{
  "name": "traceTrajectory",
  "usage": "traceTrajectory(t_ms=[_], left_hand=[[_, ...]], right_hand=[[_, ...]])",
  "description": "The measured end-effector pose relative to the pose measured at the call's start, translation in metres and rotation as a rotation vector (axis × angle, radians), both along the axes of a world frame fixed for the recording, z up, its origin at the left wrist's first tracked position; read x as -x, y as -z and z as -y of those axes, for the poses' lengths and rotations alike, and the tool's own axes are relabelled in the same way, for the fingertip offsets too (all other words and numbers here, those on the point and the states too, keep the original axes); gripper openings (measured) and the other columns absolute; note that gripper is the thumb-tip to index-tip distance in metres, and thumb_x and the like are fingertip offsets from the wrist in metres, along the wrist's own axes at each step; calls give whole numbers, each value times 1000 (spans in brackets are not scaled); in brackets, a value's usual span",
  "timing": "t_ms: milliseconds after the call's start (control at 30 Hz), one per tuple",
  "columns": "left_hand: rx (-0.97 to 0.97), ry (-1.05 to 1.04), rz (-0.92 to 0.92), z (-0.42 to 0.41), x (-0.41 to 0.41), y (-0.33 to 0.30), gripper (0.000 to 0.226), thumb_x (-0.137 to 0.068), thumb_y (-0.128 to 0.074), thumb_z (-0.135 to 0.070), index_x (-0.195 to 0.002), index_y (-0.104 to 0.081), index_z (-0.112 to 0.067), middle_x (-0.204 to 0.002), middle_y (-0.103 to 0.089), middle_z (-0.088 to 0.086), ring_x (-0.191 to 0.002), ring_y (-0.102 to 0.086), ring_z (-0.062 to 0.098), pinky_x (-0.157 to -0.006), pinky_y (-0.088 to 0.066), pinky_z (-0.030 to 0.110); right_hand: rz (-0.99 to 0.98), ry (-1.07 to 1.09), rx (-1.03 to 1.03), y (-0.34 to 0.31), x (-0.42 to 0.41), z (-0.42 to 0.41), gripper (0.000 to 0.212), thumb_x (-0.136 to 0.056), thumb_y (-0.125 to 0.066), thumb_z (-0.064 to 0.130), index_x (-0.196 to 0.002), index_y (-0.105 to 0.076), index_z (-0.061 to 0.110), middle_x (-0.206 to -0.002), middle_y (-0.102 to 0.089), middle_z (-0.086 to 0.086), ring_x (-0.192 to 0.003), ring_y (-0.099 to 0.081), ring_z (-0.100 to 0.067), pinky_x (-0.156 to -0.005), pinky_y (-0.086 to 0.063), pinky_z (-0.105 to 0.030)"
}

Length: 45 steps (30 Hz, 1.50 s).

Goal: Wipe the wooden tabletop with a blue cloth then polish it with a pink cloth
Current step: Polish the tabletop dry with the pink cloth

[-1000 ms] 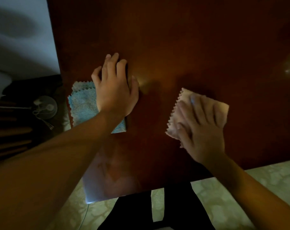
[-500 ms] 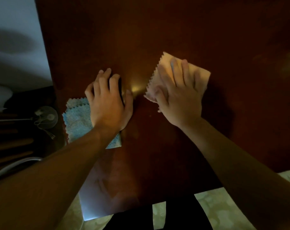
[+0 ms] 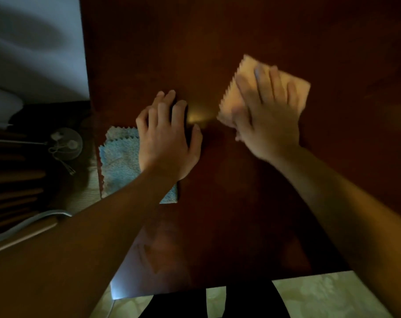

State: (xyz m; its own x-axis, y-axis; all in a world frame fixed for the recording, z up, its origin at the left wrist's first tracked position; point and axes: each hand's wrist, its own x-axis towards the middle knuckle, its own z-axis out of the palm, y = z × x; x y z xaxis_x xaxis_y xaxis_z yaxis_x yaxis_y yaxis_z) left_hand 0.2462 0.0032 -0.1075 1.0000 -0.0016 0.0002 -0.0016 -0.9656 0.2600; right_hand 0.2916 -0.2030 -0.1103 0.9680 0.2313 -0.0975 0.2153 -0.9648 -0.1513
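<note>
Two bare arms reach over a dark wooden worktop (image 3: 217,31), which fills most of the view. Its left edge runs down the frame beside a pale wall (image 3: 34,42), its near edge crosses low in the frame above a patterned floor (image 3: 321,294), and bare wood lies open beyond and to the right of the hands.

The left hand (image 3: 167,143) lies palm down on the wood with fingers spread and fairly straight, its grip released, holding nothing. Its heel and wrist cover the right part of the blue cloth (image 3: 119,161). That cloth lies flat, folded, at the worktop's left edge, its zigzag hem just over the edge.

The right hand (image 3: 266,115) presses flat on the pink cloth (image 3: 236,88), fingers straight and slightly apart, grip released, not curled round the fabric. The pink cloth lies on the wood, right of and a little beyond the left hand, apart from it; a small bright glare sits between them. Hand and cloth are blurred, so the cloth's outline is only roughly readable.

Left of the worktop, lower down, stands a small round fan (image 3: 66,143) with dark slats (image 3: 11,180) beside it.
</note>
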Motion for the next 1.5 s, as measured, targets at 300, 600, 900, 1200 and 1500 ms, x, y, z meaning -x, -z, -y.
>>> traceTrajectory(t_ms=[300,600,900,1200,1500], left_hand=[[-18,-8,26,-1,0,3,51,-96,-40,-45,-133,-48,-11,-148,-44,14,-144,-31,30,-113,-21,46],[2,-16,14,0,0,1,50,-96,-39,-45,-133,-48,-13,-149,-42,12,-144,-31,30,-112,-21,46],[4,-28,-13,1,0,-2,52,-96,-39,-46,-135,-48,-12,-149,-42,12,-146,-29,30,-113,-23,46],[18,-23,34,0,1,2,51,-98,-40,-45,-135,-49,-11,-148,-44,11,-145,-31,29,-110,-26,47],[23,-48,37,5,1,-4,45,-98,-42,-39,-133,-49,-11,-145,-47,14,-142,-34,31,-112,-25,50]], right_hand=[[38,-109,26,4,66,-8,60,-107,-20,51,-160,-29,24,-168,-20,-12,-156,-15,-33,-124,-12,-58],[-15,-95,-29,-2,-61,2,60,-107,-24,50,-162,-21,28,-171,-10,-9,-157,-4,-32,-123,1,-52],[1,-198,44,0,12,2,66,-104,-19,56,-162,-21,25,-170,-14,-10,-157,-9,-33,-125,-7,-54],[59,-108,-17,4,-70,-19,62,-105,-26,50,-162,-21,26,-170,-15,-11,-157,-8,-34,-125,-5,-54],[17,-254,-7,1,-26,19,59,-107,-22,48,-161,-23,26,-169,-16,-10,-157,-9,-33,-124,-5,-52]])
